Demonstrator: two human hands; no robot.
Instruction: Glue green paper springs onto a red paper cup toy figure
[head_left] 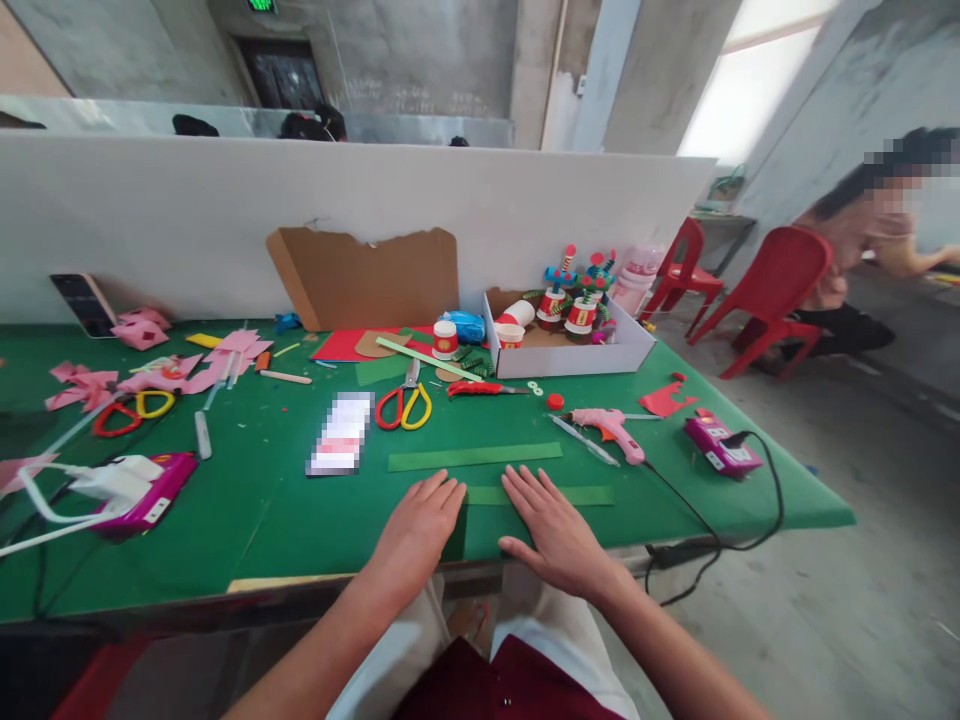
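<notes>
Flat and pinching nothing, the left hand (420, 525), fingers close together, lay at the left end of the lower green strip (591, 496); the right hand (553, 530), fingers slightly spread, covered its middle. The upper green strip (475, 457) lay just beyond. Smoothing seemed in hand; lifting would call for a fingertip under one edge.

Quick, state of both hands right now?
Left hand: open, palm down, at the nearer green strip's visible left end; no grip visible.
Right hand: open, palm down, fingers over that strip.
</notes>
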